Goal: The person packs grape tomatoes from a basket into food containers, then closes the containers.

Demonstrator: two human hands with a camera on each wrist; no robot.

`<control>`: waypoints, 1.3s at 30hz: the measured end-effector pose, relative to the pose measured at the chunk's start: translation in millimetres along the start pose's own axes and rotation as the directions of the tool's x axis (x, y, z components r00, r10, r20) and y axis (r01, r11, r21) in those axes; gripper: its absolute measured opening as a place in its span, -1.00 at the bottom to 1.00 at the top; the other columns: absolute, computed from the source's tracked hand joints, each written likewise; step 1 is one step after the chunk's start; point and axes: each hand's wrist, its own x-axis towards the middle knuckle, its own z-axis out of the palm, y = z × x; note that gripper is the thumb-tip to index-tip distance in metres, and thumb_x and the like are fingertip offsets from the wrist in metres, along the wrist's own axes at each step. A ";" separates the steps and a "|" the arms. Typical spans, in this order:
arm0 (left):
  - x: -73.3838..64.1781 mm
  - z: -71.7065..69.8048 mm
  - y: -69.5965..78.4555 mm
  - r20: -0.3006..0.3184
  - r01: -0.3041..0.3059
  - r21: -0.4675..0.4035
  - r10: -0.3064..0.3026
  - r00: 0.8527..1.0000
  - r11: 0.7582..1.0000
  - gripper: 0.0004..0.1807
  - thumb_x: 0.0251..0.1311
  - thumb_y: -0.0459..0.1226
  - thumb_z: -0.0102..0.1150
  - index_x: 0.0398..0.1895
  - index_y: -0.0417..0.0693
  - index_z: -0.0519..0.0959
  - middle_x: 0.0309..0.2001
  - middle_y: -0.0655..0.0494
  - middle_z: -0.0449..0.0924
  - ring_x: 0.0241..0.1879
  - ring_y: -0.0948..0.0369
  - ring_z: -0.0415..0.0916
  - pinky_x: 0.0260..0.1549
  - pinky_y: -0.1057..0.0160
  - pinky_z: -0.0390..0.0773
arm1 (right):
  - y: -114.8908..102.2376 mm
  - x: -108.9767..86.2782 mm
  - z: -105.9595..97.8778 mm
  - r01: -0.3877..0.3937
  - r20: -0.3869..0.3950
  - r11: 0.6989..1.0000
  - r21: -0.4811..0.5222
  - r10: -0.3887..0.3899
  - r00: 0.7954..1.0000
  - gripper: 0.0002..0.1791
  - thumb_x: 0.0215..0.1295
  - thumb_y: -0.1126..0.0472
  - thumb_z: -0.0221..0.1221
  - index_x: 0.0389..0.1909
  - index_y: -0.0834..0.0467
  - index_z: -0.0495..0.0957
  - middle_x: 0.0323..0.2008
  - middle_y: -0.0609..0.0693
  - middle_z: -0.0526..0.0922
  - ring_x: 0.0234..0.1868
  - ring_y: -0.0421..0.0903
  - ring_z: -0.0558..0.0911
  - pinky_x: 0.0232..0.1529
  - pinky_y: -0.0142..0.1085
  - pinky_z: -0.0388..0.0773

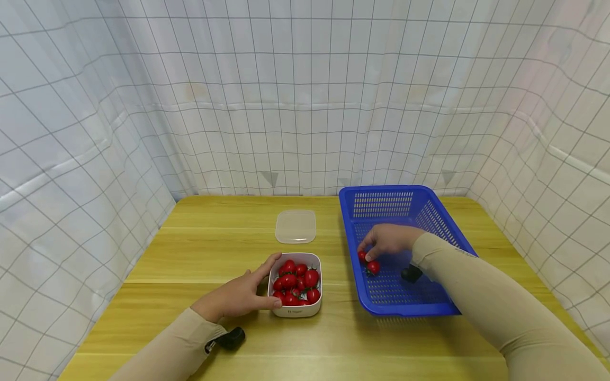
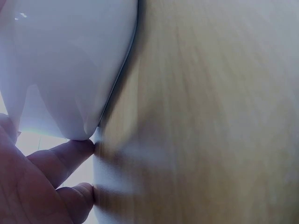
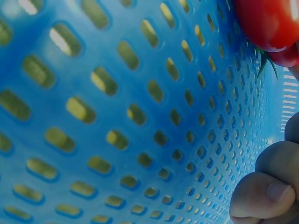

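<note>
A white square container (image 1: 295,311) full of red cherry tomatoes (image 1: 288,280) stands on the table. My left hand (image 1: 240,293) holds it from the left, thumb at the near corner and fingers at the far one. In the left wrist view, fingertips (image 2: 77,151) touch the base of its wall (image 2: 70,60). My right hand (image 1: 392,239) reaches into a blue perforated basket (image 1: 405,309) and pinches a cherry tomato (image 1: 362,256) near the left wall. Another tomato (image 1: 374,268) lies beside it. In the right wrist view, a tomato (image 3: 271,21) partly covers a second one (image 3: 286,57).
A translucent square lid (image 1: 295,226) lies flat behind the container. The basket takes up the right side of the wooden table (image 1: 190,238). White grid-patterned curtains (image 1: 305,132) hang at the back and both sides.
</note>
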 end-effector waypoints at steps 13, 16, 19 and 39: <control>-0.9 -0.2 1.3 0.005 0.000 -0.009 0.000 1.000 1.000 0.18 0.25 0.19 0.38 0.75 0.22 -0.15 0.67 -0.15 0.09 0.58 -0.48 -0.02 0.53 -0.52 -0.20 | 2.6 1.6 1.2 0.013 0.001 1.000 -0.012 -0.013 1.000 -0.69 0.38 0.09 0.38 0.10 0.02 0.78 0.08 -0.08 0.79 0.26 0.02 0.66 0.40 0.08 0.50; -1.5 -0.5 1.7 0.006 0.004 -0.009 -0.004 1.000 1.000 0.18 0.25 0.20 0.38 0.75 0.24 -0.15 0.67 -0.14 0.08 0.58 -0.52 -0.07 0.52 -0.54 -0.17 | 1.8 0.8 1.1 0.009 -0.001 1.000 -0.008 -0.009 1.000 -0.69 0.38 0.08 0.37 0.10 0.01 0.78 0.09 -0.08 0.79 0.27 0.03 0.66 0.41 0.09 0.49; -1.8 -0.6 1.7 0.006 0.004 -0.011 -0.004 1.000 1.000 0.18 0.26 0.20 0.38 0.75 0.24 -0.15 0.67 -0.13 0.08 0.58 -0.52 -0.07 0.52 -0.54 -0.18 | 1.1 0.3 1.3 0.002 0.000 1.000 0.001 -0.002 1.000 -0.70 0.39 0.08 0.37 0.10 0.01 0.78 0.08 -0.10 0.79 0.27 0.01 0.66 0.42 0.09 0.49; -2.3 0.3 0.3 0.008 0.022 -0.023 -0.021 1.000 1.000 0.17 0.25 0.24 0.35 0.75 0.33 -0.17 0.70 -0.05 0.03 0.58 -0.56 -0.20 0.51 -0.55 -0.17 | -4.7 -9.7 -17.4 0.044 -0.030 0.998 -0.046 -0.045 0.999 -0.68 0.35 0.12 0.36 0.10 0.00 0.78 -0.13 -0.20 0.79 -0.12 -0.20 0.64 0.08 -0.11 0.61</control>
